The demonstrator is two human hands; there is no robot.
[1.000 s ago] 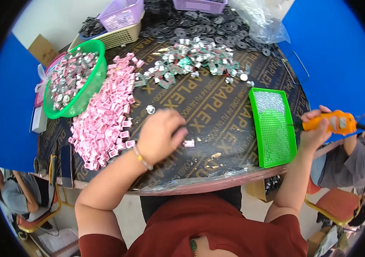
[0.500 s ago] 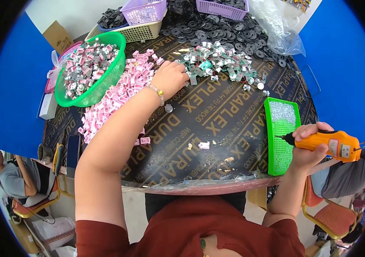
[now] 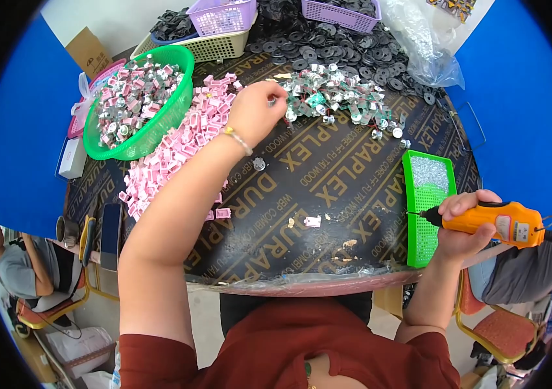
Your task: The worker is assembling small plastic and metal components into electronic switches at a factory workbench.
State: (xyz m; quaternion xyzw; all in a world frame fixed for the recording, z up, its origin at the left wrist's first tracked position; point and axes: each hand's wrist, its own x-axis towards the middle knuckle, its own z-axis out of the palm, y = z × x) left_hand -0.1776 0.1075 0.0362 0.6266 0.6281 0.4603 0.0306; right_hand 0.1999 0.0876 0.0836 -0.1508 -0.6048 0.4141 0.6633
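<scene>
My left hand [image 3: 258, 111] reaches to the left edge of a heap of small green-and-silver wired parts [image 3: 337, 97]. Thumb and fingers are pinched together there; a bit of red wire shows just below them, but what they grip is hidden. A pile of pink plastic housings [image 3: 188, 139] spreads beside that forearm. Wrapped around an orange electric screwdriver [image 3: 506, 223], my right hand [image 3: 464, 227] holds it level, its bit pointing left over a green tray [image 3: 428, 223] with small silver screws [image 3: 430, 172]. One pink housing [image 3: 312, 222] lies alone on the tabletop.
A green basket [image 3: 187, 91] full of assembled pink and silver parts stands at the left. Black discs [image 3: 328, 48], purple baskets [image 3: 344, 18] and a clear plastic bag [image 3: 428, 52] fill the back. A phone [image 3: 111, 227] lies at the left edge. The screwdriver's cord trails right.
My left hand has drawn its fingers into a pinch at the edge of the wired parts. My right hand, holding the screwdriver, has shifted slightly left.
</scene>
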